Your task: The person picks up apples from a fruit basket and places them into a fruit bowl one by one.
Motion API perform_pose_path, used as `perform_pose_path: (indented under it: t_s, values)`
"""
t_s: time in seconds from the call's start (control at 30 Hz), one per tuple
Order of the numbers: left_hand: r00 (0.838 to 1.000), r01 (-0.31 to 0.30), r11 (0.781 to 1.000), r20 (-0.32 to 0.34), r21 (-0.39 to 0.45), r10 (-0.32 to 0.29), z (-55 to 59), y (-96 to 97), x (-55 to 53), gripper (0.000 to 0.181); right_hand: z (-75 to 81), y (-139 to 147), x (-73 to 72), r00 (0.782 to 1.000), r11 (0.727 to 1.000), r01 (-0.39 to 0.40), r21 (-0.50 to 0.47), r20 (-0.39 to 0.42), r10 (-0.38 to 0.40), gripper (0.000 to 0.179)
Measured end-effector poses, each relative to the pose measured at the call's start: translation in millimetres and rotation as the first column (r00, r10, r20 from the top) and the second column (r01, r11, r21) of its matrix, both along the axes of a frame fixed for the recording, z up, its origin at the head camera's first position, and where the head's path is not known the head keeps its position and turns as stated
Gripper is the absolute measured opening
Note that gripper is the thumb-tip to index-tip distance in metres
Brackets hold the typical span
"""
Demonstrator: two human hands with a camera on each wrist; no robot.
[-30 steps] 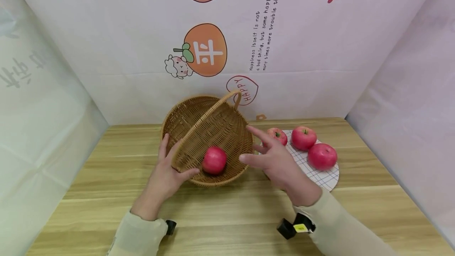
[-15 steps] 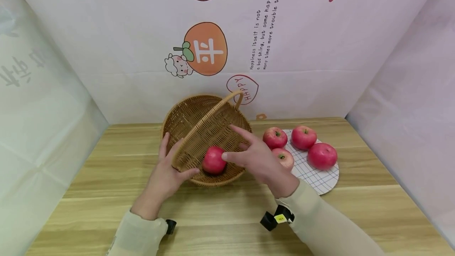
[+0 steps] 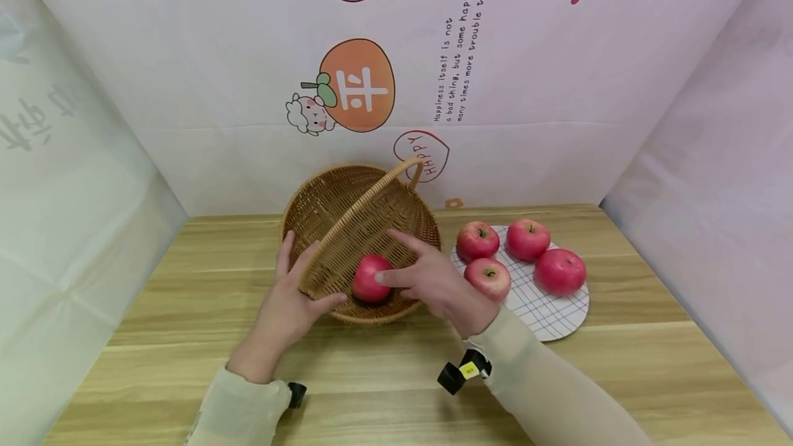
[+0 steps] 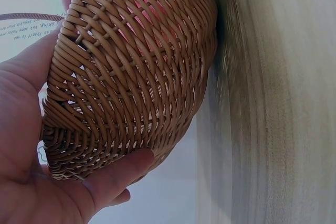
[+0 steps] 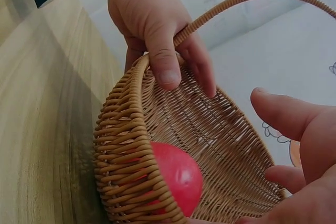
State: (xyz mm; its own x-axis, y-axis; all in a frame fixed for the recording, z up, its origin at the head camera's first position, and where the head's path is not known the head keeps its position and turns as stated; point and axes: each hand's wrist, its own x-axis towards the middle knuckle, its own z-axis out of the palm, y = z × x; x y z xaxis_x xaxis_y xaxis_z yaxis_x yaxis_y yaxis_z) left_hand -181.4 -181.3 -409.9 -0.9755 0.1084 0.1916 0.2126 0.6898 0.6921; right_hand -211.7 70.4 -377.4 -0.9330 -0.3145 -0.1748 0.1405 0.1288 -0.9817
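A brown wicker basket (image 3: 319, 202) with an arched handle (image 3: 362, 202) stands on the table, tilted so its mouth faces me. One red apple (image 3: 365, 281) lies inside, low near the front rim. My left hand (image 3: 281, 315) grips the basket's left rim by the handle's foot, thumb inside and fingers outside, as the right wrist view also shows. My right hand (image 3: 436, 288) reaches over the right rim with fingers spread, its thumb overlapping the apple in the head view. In the right wrist view that thumb (image 5: 286, 114) stands apart from the apple (image 5: 181, 177).
Right of the basket lies a round white checked mat (image 3: 545, 315). Several red apples, including a front one (image 3: 488, 279) and a right one (image 3: 560, 272), sit on it. A printed white backdrop (image 3: 526, 88) rises behind the wooden table (image 3: 378, 384).
My right hand has moved left from beside the mat into the basket's mouth, over the apple, uncovering the front apple on the mat. My left hand keeps its hold on the rim.
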Motion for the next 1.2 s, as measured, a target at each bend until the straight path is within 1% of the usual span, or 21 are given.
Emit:
perform_pose_path:
  t_s: [0.3, 0.53, 0.77, 1.03, 1.2]
  values:
    - [1.0, 0.001, 1.0, 0.005, -0.011, -0.001, -1.1, -0.3, -0.4, 0.101, -7.2, -11.4, -7.8, 1.0, 0.997, -0.025, 0.078, -0.005, 0.026, 0.082]
    - [1.0, 0.007, 1.0, -0.005, -0.013, -0.007, 0.0, 0.5, 0.4, 0.1, -11.0, -17.7, -12.7, 0.999, 0.995, -0.03, 0.097, 0.029, 0.027, 0.085]
    - [1.0, 0.009, 1.0, -0.013, -0.009, -0.009, 1.1, 0.7, 0.6, 0.099, -14.4, -23.0, -17.1, 0.999, 0.99, -0.038, 0.139, 0.042, 0.033, 0.086]
    - [1.0, 0.012, 1.0, -0.014, -0.01, -0.013, -0.3, 0.2, -0.2, 0.099, -17.1, -28.0, -18.8, 0.998, 0.988, -0.041, 0.152, 0.057, 0.033, 0.087]
    - [0.999, 0.014, 1.0, -0.029, -0.016, -0.015, -1.3, 0.0, -0.5, 0.099, -18.5, -31.2, -20.1, 0.998, 0.987, -0.039, 0.155, 0.057, 0.031, 0.088]
